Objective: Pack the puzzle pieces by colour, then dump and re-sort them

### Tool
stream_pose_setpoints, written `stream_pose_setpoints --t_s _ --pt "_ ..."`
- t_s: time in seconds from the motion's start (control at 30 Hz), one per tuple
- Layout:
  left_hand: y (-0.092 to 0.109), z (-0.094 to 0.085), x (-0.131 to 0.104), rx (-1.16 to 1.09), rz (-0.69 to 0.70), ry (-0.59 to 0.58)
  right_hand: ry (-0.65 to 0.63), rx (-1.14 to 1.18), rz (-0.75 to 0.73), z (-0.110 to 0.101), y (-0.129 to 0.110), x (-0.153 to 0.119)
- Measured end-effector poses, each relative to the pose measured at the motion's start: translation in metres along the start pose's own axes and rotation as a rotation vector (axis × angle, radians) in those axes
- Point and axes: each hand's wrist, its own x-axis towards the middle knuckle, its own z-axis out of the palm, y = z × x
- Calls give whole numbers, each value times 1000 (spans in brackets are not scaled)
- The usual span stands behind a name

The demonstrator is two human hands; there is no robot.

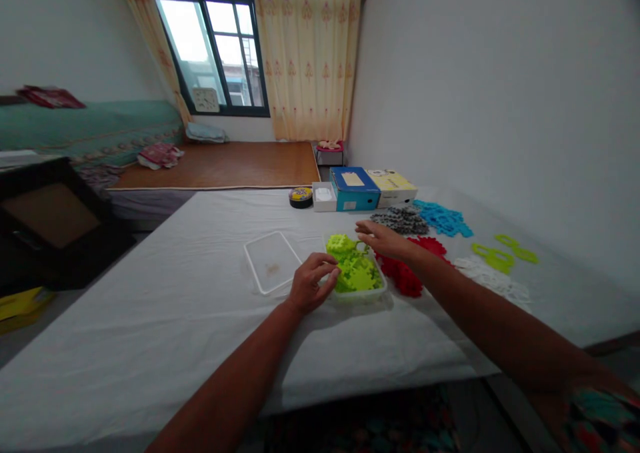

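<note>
A clear plastic box on the white-covered table is heaped with lime-green plastic pieces. My left hand is at the box's left side, fingers curved and thumb apart, its tips by the green pieces; I cannot tell whether it touches the rim. Over the far right corner of the box, my right hand has its fingers stretched out, and no piece shows in it. A clear lid lies flat to the left. Red pieces are piled right of the box, partly hidden under my right forearm.
Beyond the red pile lie grey pieces, blue pieces, white pieces and loose green pieces. Along the back stand a round black tin, a small white box, a blue box and a yellow box.
</note>
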Motion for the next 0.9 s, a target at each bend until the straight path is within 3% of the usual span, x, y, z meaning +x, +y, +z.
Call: stream_pose_setpoints --t_s 0.17,0.33,0.53,0.77,0.9 --pt "-2 3 -1 -30 33 -6 -85 -182 -88 3 3 -23" --pt "1 3 -1 -14 34 -14 -83 -251 -117 10 -21 -39" --pt "0 0 2 -15 -68 34 -191 -217 -337 26 -49 -53" --pt "-13 -1 2 -135 -163 66 -16 -385 -144 46 -54 -55" --pt "-14 -1 2 -65 -132 127 66 -170 -27 42 -42 -50"
